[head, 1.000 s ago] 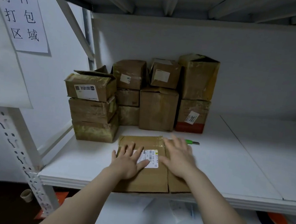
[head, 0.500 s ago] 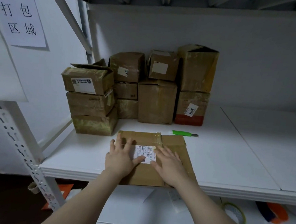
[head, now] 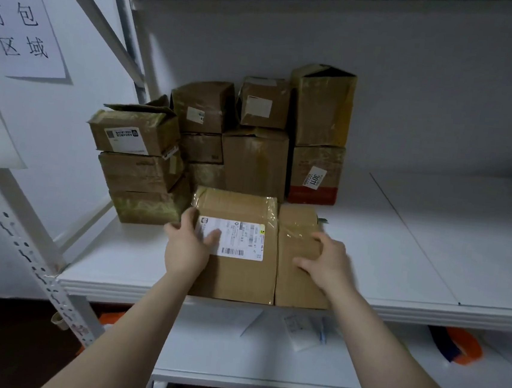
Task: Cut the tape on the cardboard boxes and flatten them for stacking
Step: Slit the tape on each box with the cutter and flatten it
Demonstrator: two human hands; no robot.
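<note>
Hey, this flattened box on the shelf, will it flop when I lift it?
Probably light: the flattened box looks like empty cardboard. It may hinge at the crease between its two panels, so support both. The glossy tape could feel slick.

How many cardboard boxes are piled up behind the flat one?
10: three in the left stack, three in the next stack, two in the middle stack, two in the right stack. More may hide behind.

I read 件, 打包 and 区域 on the paper sign (head: 25, 15) at left. A sticker (head: 315, 177) on the red-banded box (head: 330, 160) says 3011. The shipping label (head: 234, 238) on the front box (head: 234, 279) is too small for me to read.
</note>
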